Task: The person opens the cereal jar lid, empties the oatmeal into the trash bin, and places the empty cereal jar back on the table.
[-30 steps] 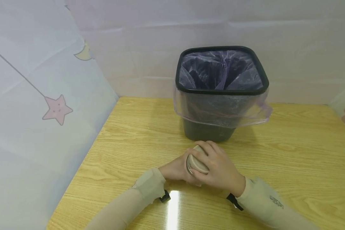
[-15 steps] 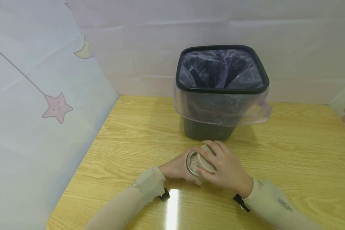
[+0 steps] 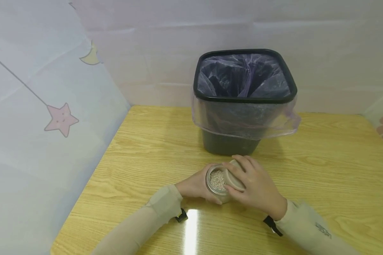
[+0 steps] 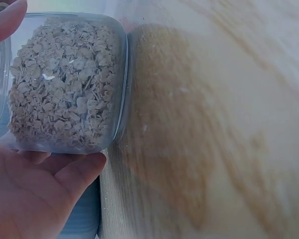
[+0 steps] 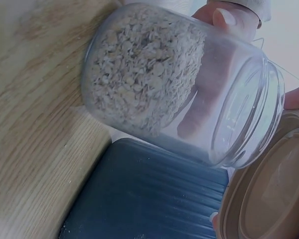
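A clear jar (image 5: 154, 74) partly filled with oat flakes (image 4: 65, 84) stands on the wooden table. My left hand (image 3: 196, 184) grips it round the side, fingers and thumb on opposite sides in the left wrist view. In my right hand (image 3: 256, 186) is the jar's beige lid (image 3: 233, 179), held by its edge and tilted beside the mouth. The lid's hollow underside shows in the right wrist view, at the jar's threaded rim. From the head view the oats are visible through the uncovered part of the mouth.
Just beyond the hands stands a dark bin (image 3: 231, 143) lined with a purple plastic bag (image 3: 242, 125) folded over its rim. The wooden table (image 3: 146, 141) meets a patterned sheet (image 3: 92, 92) at the left and back.
My right hand has drawn the lid off the jar's mouth and moved it to the right, uncovering the oats. The left hand keeps its hold on the jar.
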`<state>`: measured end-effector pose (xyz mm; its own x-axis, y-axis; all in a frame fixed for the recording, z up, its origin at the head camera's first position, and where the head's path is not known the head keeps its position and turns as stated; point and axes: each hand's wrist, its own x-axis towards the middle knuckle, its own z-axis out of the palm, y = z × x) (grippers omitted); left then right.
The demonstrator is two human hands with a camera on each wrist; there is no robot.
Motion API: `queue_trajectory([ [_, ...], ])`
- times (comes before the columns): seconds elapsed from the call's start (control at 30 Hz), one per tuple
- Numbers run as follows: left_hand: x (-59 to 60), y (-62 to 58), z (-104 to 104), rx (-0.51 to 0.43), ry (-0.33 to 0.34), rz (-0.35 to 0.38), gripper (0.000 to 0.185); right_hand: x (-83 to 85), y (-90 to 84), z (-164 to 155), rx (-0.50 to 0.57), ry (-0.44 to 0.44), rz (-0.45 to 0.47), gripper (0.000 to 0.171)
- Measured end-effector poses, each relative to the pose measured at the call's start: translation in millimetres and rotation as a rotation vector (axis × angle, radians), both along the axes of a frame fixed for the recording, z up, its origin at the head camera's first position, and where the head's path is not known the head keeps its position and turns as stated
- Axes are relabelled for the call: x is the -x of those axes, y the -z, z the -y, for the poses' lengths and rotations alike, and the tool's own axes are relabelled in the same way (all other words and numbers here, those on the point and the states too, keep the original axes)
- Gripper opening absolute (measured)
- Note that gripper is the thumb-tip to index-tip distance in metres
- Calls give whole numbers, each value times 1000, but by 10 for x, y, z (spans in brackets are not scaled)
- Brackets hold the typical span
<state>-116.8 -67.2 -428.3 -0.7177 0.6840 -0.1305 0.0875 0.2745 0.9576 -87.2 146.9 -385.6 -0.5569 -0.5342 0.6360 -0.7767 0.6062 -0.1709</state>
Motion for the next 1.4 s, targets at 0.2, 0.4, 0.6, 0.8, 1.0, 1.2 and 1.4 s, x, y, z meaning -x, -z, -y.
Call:
queue_trajectory([
  [0.2, 0, 0, 1, -11, -4, 13, 105, -14, -2, -31, 10, 14, -1, 54],
  [0.4, -1, 6, 7, -16, -11, 31, 106, -16, -7, -52, 17, 22, -14, 57],
  [0.6, -4, 7, 9, -14, -16, 38, 107, -22, -15, -88, 13, 26, -5, 58],
  [0.8, -6, 8, 3, -9, -18, 26, 106, -23, -26, -120, 19, 37, -18, 58],
  [1.0, -7, 16, -6, -13, -16, -1, 106, -32, -22, -152, 13, 46, -17, 57],
  [1.2, -6, 11, -10, -6, -16, -5, 106, -35, -16, -194, 4, 59, -11, 59],
  [1.4, 4, 17, -13, 4, -21, -15, 107, -32, -11, -234, -1, 70, -29, 60],
])
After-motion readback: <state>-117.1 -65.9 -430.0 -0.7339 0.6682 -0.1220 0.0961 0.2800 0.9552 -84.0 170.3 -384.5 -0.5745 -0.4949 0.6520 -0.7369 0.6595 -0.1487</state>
